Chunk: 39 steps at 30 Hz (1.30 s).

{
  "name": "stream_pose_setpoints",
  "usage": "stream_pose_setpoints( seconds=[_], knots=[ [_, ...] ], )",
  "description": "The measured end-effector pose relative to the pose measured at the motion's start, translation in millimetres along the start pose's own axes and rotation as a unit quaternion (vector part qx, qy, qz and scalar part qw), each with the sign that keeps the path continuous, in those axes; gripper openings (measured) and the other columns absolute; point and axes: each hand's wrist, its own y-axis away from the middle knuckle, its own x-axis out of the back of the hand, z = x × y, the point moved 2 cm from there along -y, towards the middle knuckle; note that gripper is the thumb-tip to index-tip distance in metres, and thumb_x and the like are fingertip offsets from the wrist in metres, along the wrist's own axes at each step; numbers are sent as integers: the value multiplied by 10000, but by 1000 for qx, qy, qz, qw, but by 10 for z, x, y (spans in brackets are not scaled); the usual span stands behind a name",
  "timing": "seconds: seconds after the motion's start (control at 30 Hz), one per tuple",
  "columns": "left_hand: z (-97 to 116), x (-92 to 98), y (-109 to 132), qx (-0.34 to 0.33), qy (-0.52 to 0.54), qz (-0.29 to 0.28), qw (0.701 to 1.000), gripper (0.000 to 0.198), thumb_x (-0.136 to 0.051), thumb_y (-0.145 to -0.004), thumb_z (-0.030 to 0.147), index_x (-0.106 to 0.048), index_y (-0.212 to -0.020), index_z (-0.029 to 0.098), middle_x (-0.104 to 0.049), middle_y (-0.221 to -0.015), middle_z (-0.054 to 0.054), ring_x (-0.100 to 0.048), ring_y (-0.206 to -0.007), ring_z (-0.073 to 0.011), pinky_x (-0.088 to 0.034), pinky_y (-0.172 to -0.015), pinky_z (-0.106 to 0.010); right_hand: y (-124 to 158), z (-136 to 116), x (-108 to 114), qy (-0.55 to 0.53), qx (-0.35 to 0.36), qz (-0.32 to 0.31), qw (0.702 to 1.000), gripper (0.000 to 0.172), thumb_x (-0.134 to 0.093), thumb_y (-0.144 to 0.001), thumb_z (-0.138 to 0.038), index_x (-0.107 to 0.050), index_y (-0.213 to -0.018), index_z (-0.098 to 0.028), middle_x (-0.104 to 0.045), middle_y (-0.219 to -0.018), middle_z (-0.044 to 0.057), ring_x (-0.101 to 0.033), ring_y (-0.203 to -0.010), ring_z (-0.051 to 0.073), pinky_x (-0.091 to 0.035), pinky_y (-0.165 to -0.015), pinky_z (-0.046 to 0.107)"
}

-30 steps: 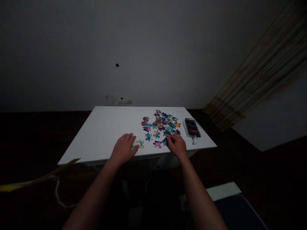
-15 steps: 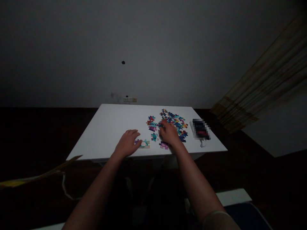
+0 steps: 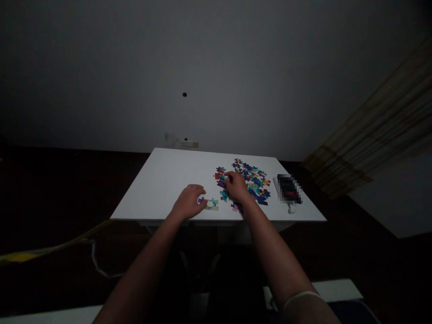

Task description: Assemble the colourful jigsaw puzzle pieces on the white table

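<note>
My left hand [image 3: 189, 202] rests on the white table [image 3: 141, 193], fingers spread, its thumb at the edge of a small group of joined jigsaw pieces [image 3: 212, 207] in pale yellow, teal and purple. To the right, my right hand [image 3: 238, 187] is closed, thumb and forefinger pinched on a puzzle piece mostly hidden by the fingers. Beside its fingertips are several red and purple pieces [image 3: 219, 176]. A teal piece [image 3: 223, 195] lies between my hands, and a pink-purple piece [image 3: 235, 207] is partly covered by my right wrist.
A heap of loose multicoloured puzzle pieces [image 3: 254, 177] spreads beyond and right of my right hand. At the table's right side lies a dark, pixelated object [image 3: 289, 189] with a white strap [image 3: 291, 208]. Behind stands a wall with a socket strip [image 3: 189, 144]; a curtain [image 3: 340, 162] hangs right.
The whole view has shifted slightly. My right hand has moved left, closer to the red and purple pieces. My left hand stays by the joined pieces.
</note>
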Motion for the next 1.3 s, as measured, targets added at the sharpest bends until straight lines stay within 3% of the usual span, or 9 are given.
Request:
stream_pose_setpoints(
  seconds=[0.1, 0.17, 0.33, 0.43, 0.57, 0.7, 0.9, 1.2, 1.3],
  knots=[
    [-78, 19, -8, 41, 76, 37, 996, 301, -605, -996, 328, -778, -1212, 210, -789, -1280, -131, -689, -1250, -328, -535, -1148, -520, 145, -122, -55, -155, 10, -12, 988, 217, -748, -896, -317, -773, -1097, -239, -768, -988, 61, -706, -896, 236, -576, -872, 392],
    [-147, 43, -14, 77, 154, 72, 982, 333, -532, -1041, 356, -765, -1227, 207, -796, -1274, -120, -710, -1232, -300, -544, -1136, -491, 256, -231, -151, -223, -4, -22, 975, 269, -802, -856, -399, -767, -1065, -234, -762, -940, 47, -699, -840, 220, -574, -804, 361],
    [-224, 61, -9, 128, 304, 71, 941, 321, -658, -961, 422, -762, -1169, 200, -828, -1034, -67, -771, -991, -250, -613, -926, -389, 474, -510, -446, -296, -46, -66, 952, 372, -854, -772, -458, -760, -1036, -214, -775, -880, 38, -707, -747, 210, -566, -700, 327],
    [-213, 99, 81, 144, 300, 38, 942, 296, -694, -903, 354, -776, -1136, 190, -810, -902, -43, -757, -838, -219, -606, -804, -346, 557, -610, -501, -268, -31, -79, 960, 299, -784, -852, -442, -778, -1054, -222, -815, -941, 59, -752, -811, 231, -593, -754, 352],
    [-251, 253, 286, 162, 197, 54, 965, 243, -696, -900, 301, -807, -1098, 213, -820, -909, -42, -760, -857, -224, -585, -819, -342, 680, -587, -401, -179, 19, -34, 983, 263, -646, -984, -415, -809, -1103, -246, -838, -1074, 75, -769, -967, 260, -591, -909, 411],
    [-298, 348, 399, 188, 150, 64, 969, 226, -702, -907, 267, -813, -1096, 214, -827, -923, -46, -765, -878, -227, -571, -823, -335, 841, -455, -310, -120, 24, -17, 992, 267, -615, -1009, -386, -806, -1127, -242, -832, -1094, 84, -757, -984, 275, -586, -926, 423],
    [-276, 294, 379, 200, 142, 65, 967, 221, -703, -936, 274, -806, -1125, 223, -837, -992, -59, -773, -920, -236, -567, -838, -346, 982, -438, -304, -37, 74, -3, 997, 224, -614, -1009, -283, -801, -1120, -226, -813, -1099, 115, -723, -1070, 298, -556, -990, 444],
    [-348, 290, 383, 139, 91, 73, 983, 356, -530, -1016, 243, -819, -1222, 226, -816, -1219, -86, -744, -1132, -255, -570, -1030, -399, 1017, -542, -343, 38, 132, -27, 990, 216, -636, -989, -178, -776, -1152, -206, -772, -1104, 114, -658, -1109, 307, -508, -1019, 442],
    [-330, 295, 358, 117, 45, 43, 991, 388, -523, -1011, 228, -840, -1234, 240, -813, -1214, -96, -725, -1150, -284, -558, -1057, -444, 1017, -546, -337, 38, 131, -31, 990, 203, -642, -993, -185, -775, -1144, -211, -770, -1099, 110, -655, -1103, 309, -502, -1008, 443]
  ],
)
